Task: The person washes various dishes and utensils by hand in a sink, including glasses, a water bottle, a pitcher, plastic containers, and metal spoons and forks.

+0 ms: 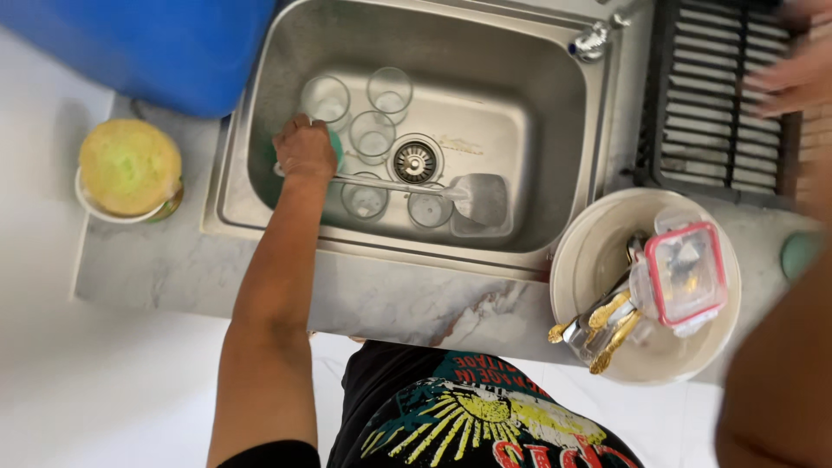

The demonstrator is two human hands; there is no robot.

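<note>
Head view, looking straight down: the fingers of my left hand (305,149) are curled tight around a green sponge (334,147), only a sliver of it showing past my knuckles, down in the steel sink (555,130). That fist sits right at the handle end of a metal spatula (479,198), which lies across the sink floor with its blade near the right wall; whether my fingers also pinch the handle I cannot tell. My right hand (793,74) is off at the frame's upper right, blurred, fingers spread loosely over the black drying rack (702,113) and holding nothing I can see.

Around my left fist stand five clear glasses (373,134), all upright on the sink floor, ringed about the drain (414,161). No foam shows on them. By my reckoning the washing has barely begun: the rack is bare, every glass sits in the basin.

Further out, a white bowl (589,260) on the counter holds gold-handled cutlery (611,325) and a pink-rimmed clear container (685,273) (those wait too, I judge). A blue drum (156,48) and a yellow-green lidded tub (130,166) sit left of the sink.
</note>
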